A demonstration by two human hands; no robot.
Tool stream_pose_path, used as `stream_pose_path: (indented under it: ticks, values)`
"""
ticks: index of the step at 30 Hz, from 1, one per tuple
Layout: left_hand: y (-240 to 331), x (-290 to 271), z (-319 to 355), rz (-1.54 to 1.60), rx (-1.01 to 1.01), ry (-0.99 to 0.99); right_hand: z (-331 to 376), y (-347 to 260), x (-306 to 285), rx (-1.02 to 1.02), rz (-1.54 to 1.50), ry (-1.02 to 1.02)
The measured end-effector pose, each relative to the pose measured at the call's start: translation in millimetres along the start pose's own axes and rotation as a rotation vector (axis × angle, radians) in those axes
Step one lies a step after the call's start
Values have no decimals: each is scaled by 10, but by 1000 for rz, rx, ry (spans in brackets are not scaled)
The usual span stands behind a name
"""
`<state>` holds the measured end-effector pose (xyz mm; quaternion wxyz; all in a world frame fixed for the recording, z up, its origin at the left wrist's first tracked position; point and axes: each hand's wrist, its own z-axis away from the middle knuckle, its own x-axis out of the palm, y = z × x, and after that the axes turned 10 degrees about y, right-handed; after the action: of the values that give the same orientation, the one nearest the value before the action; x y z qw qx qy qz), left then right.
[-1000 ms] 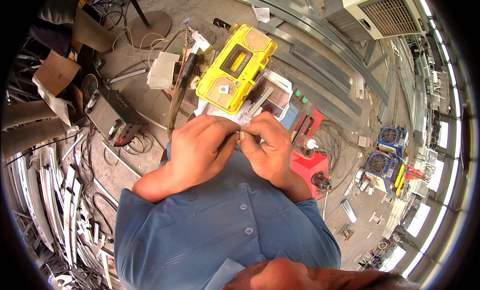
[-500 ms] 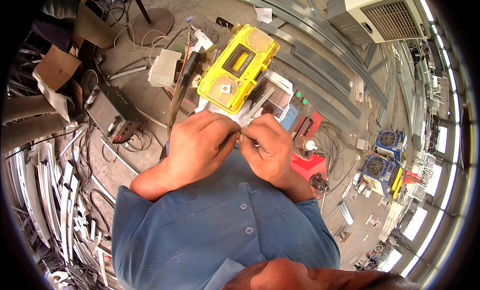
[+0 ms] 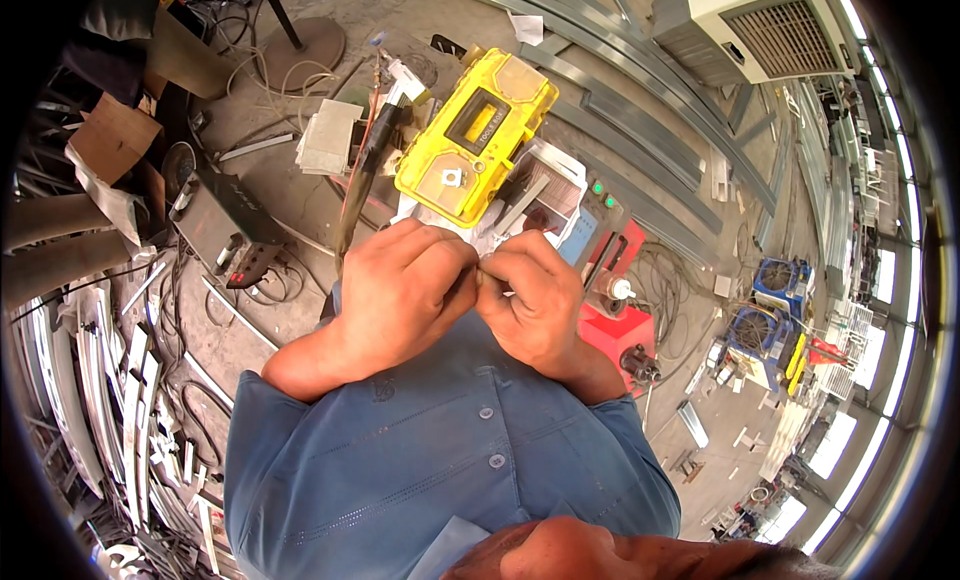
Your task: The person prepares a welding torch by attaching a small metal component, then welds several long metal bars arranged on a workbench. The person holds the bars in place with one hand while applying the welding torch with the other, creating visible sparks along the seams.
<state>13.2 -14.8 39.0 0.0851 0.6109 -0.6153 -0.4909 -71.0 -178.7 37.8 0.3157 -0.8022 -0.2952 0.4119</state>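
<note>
My left hand [image 3: 405,290] and my right hand [image 3: 532,298] meet in front of my chest, fingertips pinched close together. Whatever lies between the fingers is too small and too covered to make out. Just beyond the hands, a yellow toolbox [image 3: 478,138] rests with its lid down, a small white piece [image 3: 453,178] lying on top. Beside it, past my right hand, stands an open white box [image 3: 566,170] with things inside that I cannot name. A red machine [image 3: 617,325] with a blue panel is to the right of my right hand.
Long metal profiles [image 3: 650,145] lie across the floor at the far right, below a large air cooler [image 3: 780,35]. Metal offcuts [image 3: 130,400] are heaped at the left. A dark box-shaped machine [image 3: 225,225] and a cardboard box [image 3: 115,138] stand left, with cables around.
Both hands have shifted only slightly, with the fingertips still together. The fingers of my right hand look a little more curled. The surroundings have stayed put.
</note>
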Motion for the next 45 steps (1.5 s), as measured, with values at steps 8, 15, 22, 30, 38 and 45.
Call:
stream_pose_path:
  ticks: [8,15,22,30,38,45]
  values:
    - [-30,63,23,56,-121,44,11,19,11,146,-120,-29]
    - [-36,109,42,-4,-84,81,59,33,-18,286,-216,-39]
    - [-23,116,50,-54,-39,54,35,28,-96,279,-142,-95]
    - [-6,134,35,-103,59,65,-24,104,-132,318,-200,-124]
    - [8,126,23,-51,-5,43,-14,105,-121,263,-140,-102]
    - [-32,121,14,97,-211,1,-7,77,-85,299,-99,-94]
